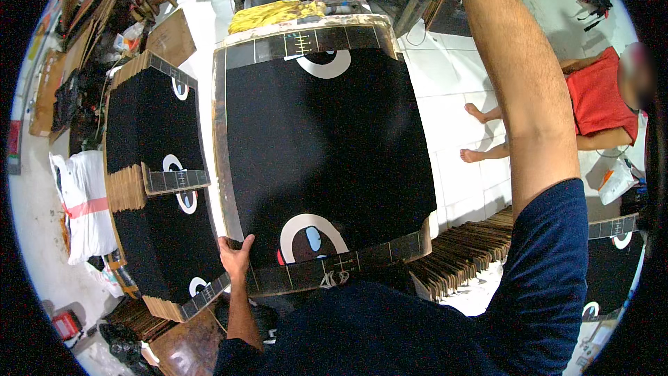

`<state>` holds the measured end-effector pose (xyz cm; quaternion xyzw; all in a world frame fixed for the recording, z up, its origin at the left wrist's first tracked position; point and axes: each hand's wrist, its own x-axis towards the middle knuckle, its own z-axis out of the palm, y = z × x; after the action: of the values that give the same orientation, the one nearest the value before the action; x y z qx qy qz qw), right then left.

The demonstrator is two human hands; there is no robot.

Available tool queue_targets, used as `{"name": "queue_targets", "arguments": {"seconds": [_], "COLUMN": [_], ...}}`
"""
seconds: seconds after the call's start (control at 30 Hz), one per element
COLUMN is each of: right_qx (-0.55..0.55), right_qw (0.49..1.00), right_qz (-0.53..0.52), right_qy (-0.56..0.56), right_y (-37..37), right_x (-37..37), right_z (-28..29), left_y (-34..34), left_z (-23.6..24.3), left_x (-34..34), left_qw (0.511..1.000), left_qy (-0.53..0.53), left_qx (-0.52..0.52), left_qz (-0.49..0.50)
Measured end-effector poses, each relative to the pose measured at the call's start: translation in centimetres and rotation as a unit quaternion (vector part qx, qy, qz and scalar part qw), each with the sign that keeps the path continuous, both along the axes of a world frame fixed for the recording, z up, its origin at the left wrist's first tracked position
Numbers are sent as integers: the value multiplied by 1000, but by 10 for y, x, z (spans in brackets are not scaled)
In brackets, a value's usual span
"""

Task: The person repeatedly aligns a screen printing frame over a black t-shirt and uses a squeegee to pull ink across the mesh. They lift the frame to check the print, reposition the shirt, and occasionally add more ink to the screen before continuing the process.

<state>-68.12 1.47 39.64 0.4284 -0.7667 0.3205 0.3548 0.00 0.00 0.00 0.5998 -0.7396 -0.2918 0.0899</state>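
Note:
In front of me lies a large black fabric panel (327,146) on a flat board (221,132). Pale ringed eye shapes are printed at its far and near edges, the near one (313,238) with a blue centre. My left hand (235,257) is at the near left corner, its thumb over the top and its fingers at the board's edge, closed on it. Dark strips with white ruled marks run along the far and near ends. My right arm (522,83) reaches up past the far right, and its hand lies beyond the picture.
Stacked boards with black fabric (160,125) stand at the left. A row of upright board edges (466,254) is at the near right. Yellow cloth (275,15) lies beyond the panel. Another person in red clothing (598,94) is on the right. A white sack (83,202) lies far left.

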Motion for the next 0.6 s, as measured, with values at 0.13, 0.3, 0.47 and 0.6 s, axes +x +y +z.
{"name": "queue_targets", "arguments": {"seconds": [0.13, 0.3, 0.47, 0.6], "right_qx": [-15, -15, -15, -18], "right_qw": [1000, 999, 999, 999], "right_qz": [-12, -29, -31, -36], "right_qy": [14, -12, -5, -6], "right_y": [-11, -18, -21, -21], "right_x": [-2, -3, -8, -7], "right_z": [11, 22, 28, 28], "left_y": [9, 9, 7, 4], "left_z": [8, 9, 5, 7], "left_x": [-10, -7, -10, -15], "left_qw": [999, 998, 998, 996], "left_qy": [-19, -49, -41, -76], "left_qx": [23, 20, 3, -15], "left_qz": [29, 29, 38, 37]}}
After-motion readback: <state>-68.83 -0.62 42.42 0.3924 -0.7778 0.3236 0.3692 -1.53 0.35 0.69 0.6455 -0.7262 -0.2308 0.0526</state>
